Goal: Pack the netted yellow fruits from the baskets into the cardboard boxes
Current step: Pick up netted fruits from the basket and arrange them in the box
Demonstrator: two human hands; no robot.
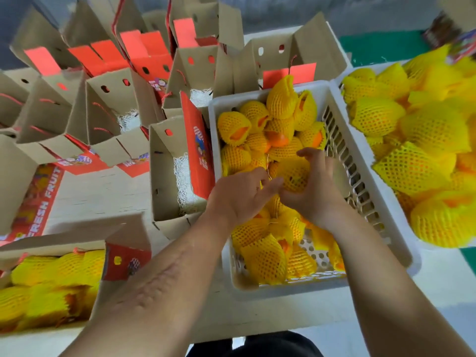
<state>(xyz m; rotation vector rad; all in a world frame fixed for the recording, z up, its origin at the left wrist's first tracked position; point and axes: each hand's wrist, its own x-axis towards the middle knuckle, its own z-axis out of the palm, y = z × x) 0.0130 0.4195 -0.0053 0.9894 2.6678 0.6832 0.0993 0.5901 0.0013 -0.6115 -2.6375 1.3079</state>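
We cup both hands, left grip [240, 194] and right grip [313, 191], around one netted fruit [293, 176] in the white basket [360, 181]. Foam netting is soft and grippy; hold the body, not loose net ends.

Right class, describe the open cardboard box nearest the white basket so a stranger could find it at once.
Start at the white slatted plastic basket where both hands reach. Directly against its left wall stands an open brown cardboard box. Unlike the boxes behind, its upright red printed flap touches the basket, and only white shredded paper lies inside.
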